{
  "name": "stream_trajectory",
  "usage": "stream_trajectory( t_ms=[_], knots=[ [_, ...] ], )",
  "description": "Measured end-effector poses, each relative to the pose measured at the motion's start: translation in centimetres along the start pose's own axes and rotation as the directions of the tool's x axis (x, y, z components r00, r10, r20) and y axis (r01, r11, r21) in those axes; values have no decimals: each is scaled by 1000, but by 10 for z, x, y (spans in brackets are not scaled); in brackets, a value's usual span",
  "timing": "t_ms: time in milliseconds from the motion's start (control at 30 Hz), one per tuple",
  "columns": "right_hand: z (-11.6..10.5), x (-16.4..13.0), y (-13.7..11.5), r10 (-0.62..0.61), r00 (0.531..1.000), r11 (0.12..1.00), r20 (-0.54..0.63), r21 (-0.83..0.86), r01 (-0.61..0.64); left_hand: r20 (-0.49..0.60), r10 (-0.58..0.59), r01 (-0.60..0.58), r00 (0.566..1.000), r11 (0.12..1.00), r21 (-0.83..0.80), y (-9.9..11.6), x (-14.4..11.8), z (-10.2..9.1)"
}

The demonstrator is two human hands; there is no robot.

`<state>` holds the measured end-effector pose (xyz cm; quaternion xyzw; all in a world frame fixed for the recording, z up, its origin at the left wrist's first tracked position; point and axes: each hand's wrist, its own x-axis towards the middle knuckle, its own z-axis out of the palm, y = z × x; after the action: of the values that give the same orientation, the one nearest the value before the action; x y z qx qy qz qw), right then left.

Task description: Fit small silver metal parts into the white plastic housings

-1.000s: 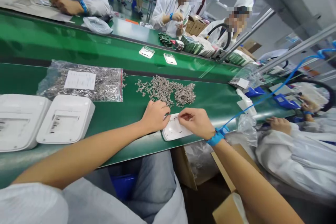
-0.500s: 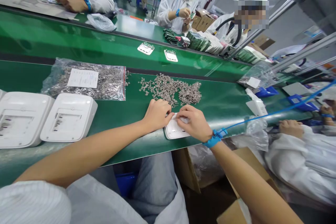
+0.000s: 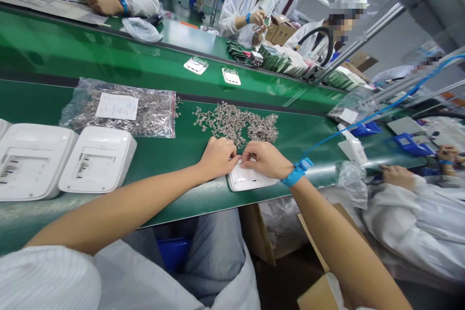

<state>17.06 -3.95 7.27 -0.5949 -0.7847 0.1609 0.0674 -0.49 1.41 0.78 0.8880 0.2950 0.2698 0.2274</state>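
A white plastic housing [image 3: 250, 183] lies on the green bench near its front edge, partly covered by my hands. My left hand [image 3: 219, 157] rests at its upper left corner, fingers curled and thumb reaching the housing. Over the housing's top part, my right hand [image 3: 268, 161] has thumb and fingertips pinched together close to the left thumb. Whatever small piece either hand may hold is hidden. Just beyond the hands spreads a pile of small metal clips [image 3: 232, 121]. A blue wrist strap [image 3: 296, 174] with a cord circles my right wrist.
To the left stand white housings [image 3: 98, 160] with recessed compartments. Behind them lies a clear bag of metal parts [image 3: 152, 114]. Two white covers [image 3: 231, 76] sit on the green conveyor [image 3: 145, 65]. An open carton [image 3: 267, 237] is below the bench; co-workers sit opposite and at right.
My right fingers have drawn together into a tighter pinch, and the wrist has turned, showing more of the housing. Both white covers on the conveyor have shifted left. My left hand stays nearly still.
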Motion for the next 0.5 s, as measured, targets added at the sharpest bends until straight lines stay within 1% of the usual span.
stream_trajectory(
  t_ms=[100, 167, 300, 367, 433, 500],
  knots=[
    [-3, 2, 1, -25, 999, 1000, 47, 2, 25, 8, -7, 7, 1000, 1000, -8, 1, 0, 0],
    [-3, 2, 1, -18, 999, 1000, 42, 4, 18, 14, -10, 10, 1000, 1000, -14, 1, 0, -1],
    [-4, 8, 1, 89, 996, 996, 24, 2, -89, 16, -5, 5, 1000, 1000, -24, 3, 0, -2],
    [-4, 11, 2, 109, 993, 994, 35, 18, -110, 25, 0, 1, 1000, 1000, -25, 4, 0, -3],
    [-4, 9, 3, 99, 995, 994, 23, 37, -100, 40, -3, 4, 999, 1000, -27, 4, 0, -4],
    [-1, 3, 3, 60, 998, 997, -14, 44, -60, 53, -11, 13, 999, 999, -32, 4, 0, -5]
  ],
)
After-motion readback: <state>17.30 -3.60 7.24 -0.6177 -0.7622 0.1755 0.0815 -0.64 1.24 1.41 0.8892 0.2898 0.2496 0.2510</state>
